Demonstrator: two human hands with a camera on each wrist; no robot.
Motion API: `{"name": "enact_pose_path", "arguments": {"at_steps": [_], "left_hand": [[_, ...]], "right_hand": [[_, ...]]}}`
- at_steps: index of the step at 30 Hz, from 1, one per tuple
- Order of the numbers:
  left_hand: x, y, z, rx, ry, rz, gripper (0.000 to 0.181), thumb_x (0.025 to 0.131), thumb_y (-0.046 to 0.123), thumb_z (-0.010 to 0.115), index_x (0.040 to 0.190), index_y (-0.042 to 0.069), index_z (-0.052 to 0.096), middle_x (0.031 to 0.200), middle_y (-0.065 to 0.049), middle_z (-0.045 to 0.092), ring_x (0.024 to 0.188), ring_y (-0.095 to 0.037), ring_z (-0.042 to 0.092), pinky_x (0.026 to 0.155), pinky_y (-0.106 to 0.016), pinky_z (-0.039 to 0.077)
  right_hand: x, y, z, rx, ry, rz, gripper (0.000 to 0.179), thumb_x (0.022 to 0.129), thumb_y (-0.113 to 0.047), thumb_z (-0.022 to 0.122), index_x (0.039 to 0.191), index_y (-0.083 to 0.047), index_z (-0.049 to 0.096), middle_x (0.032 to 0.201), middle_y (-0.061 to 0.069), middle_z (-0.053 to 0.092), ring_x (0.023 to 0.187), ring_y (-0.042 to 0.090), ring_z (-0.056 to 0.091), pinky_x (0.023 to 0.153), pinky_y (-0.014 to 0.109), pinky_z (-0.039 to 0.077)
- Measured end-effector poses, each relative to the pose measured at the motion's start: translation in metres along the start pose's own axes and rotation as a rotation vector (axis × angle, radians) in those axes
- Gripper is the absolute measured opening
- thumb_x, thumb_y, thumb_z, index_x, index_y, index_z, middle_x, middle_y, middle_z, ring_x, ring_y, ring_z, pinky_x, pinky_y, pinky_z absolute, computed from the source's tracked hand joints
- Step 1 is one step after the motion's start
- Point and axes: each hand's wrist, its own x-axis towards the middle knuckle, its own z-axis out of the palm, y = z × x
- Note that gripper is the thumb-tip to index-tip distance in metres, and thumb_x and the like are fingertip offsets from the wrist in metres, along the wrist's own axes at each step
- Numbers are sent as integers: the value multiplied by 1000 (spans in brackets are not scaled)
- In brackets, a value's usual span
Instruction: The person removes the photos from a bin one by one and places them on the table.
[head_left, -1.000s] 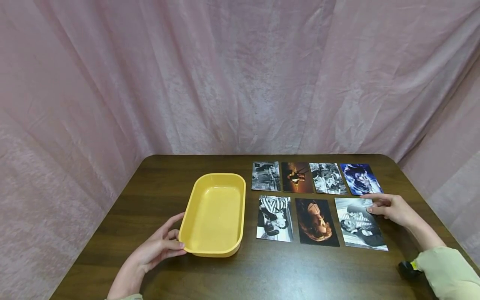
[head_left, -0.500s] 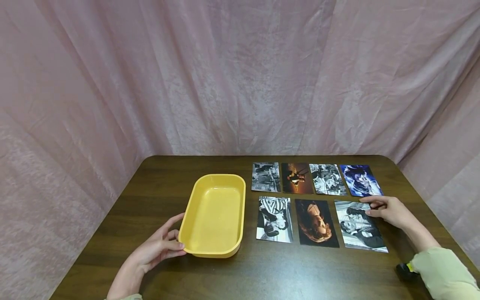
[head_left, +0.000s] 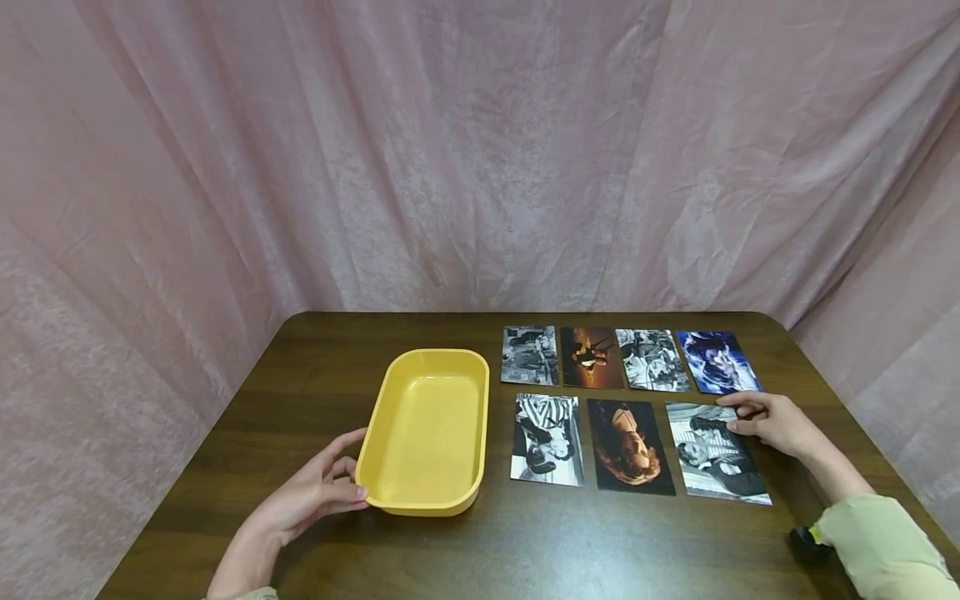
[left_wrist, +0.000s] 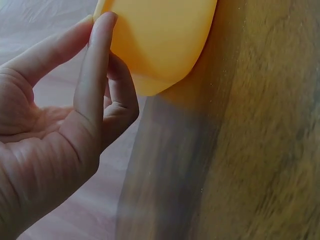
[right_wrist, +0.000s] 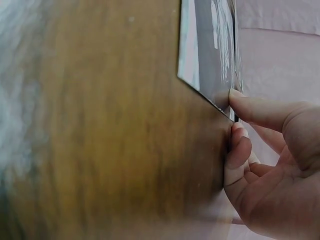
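Observation:
A yellow plastic tray (head_left: 426, 433) stands on the brown table, and my left hand (head_left: 311, 492) pinches its near left rim between thumb and fingers. The left wrist view shows that grip on the tray corner (left_wrist: 160, 45). On the right, my right hand (head_left: 780, 423) holds the right edge of a black-and-white photo card (head_left: 716, 458), thumb on the card's top face and index finger at its far corner. In the right wrist view the thumb (right_wrist: 250, 106) lies at the corner of that card (right_wrist: 207, 55); the fingers beyond it are partly hidden.
Two more photo cards lie left of the held one: a dark portrait (head_left: 632, 447) and a striped-clothing picture (head_left: 547, 439). Behind is a row of several cards, ending with a blue one (head_left: 717, 362). A pink curtain (head_left: 480, 167) hangs behind the wooden table (head_left: 570, 546).
The held card's far edge has come down flat and slightly nearer, and its glare is gone. My right hand has lowered a little with it. The left hand and tray stay put.

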Motion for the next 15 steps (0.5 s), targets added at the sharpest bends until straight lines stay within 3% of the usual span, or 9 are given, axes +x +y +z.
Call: {"name": "enact_pose_path", "arguments": {"at_steps": [9,12,15], "left_hand": [[0,4,-2,66,-21,10,90,88,4,67,156,3,7,101,-4,51,95,-17,68,89,-36,61],[2,9,-7,115,-31,-23,87,91,8,66,155,0,8,102,-6,53,95,-19,68,88,-38,61],[6,20,-12,201,17,-75,81,96,17,64,154,-3,12,99,-7,54,91,-17,65,86,-38,62]], "right_hand": [[2,1,2,-12,19,5,42,88,-15,71,125,3,63,102,16,59,77,8,47,57,22,44],[2,-1,1,2,11,14,42,88,-14,71,125,4,62,97,12,59,71,7,46,55,23,44],[0,-5,-4,-12,13,23,41,91,-18,69,125,4,62,95,10,62,69,7,48,55,23,44]]}}
